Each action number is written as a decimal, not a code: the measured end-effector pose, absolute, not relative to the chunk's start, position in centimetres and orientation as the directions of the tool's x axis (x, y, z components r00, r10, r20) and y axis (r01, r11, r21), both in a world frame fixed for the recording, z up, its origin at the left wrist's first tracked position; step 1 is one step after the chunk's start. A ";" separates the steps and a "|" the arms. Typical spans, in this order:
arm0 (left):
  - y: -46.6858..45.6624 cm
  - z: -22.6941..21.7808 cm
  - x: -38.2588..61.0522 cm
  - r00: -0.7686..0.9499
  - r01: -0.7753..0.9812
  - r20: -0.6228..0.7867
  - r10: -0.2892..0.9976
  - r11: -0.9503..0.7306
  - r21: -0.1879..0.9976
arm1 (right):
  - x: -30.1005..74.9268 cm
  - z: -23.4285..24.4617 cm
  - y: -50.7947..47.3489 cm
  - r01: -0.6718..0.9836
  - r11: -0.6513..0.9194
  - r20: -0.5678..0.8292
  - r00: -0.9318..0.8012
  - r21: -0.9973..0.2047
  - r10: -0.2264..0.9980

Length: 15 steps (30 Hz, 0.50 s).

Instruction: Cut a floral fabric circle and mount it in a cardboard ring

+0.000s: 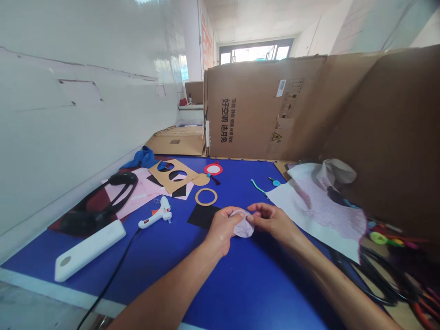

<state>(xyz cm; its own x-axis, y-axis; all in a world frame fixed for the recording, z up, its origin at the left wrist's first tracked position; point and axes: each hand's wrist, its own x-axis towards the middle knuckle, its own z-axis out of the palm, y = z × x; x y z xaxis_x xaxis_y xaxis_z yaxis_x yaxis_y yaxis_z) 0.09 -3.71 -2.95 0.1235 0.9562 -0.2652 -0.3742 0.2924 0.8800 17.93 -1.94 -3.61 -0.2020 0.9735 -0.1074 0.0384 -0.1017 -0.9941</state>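
Note:
My left hand (220, 229) and my right hand (271, 220) meet over the blue table (192, 275), both pinching a small round piece of pale pink patterned fabric (242, 227). The left fingers curl round its left edge, the right fingers press on its upper right edge. Just left of the hands lies a black square sheet (202, 215), and beyond it a cardboard ring (206, 197).
A white glue gun (156, 216) with a black cord, a white power strip (89, 250) and a black strap lie at left. Cut cardboard (173, 176), a red ring (213, 169), pink sheets, white-pink fabric (319, 206), cables at right. Cardboard box wall (268, 110) behind.

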 end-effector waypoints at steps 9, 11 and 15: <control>-3.5 -2.9 0.2 0.096 -0.203 -0.277 0.956 0.291 0.935 | 18.6 -3.2 -2.3 0.044 -0.123 -0.129 -0.181 -0.991 0.975; -3.4 -2.9 0.1 0.080 -0.221 -0.253 0.964 0.265 0.939 | 18.7 -3.3 -2.3 0.035 -0.140 -0.144 -0.152 -0.990 0.978; -3.2 -3.0 -0.2 0.047 -0.263 -0.221 0.974 0.225 0.938 | 18.8 -3.4 -2.3 0.061 -0.172 -0.180 -0.172 -0.983 0.968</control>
<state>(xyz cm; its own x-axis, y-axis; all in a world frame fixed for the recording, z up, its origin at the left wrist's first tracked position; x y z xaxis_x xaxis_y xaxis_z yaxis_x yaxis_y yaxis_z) -0.22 -3.16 -3.02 0.0465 0.9742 -0.2206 -0.2626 0.2250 0.9383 18.82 -2.32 -3.37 -0.1725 0.9684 -0.1804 0.0608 -0.1723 -0.9832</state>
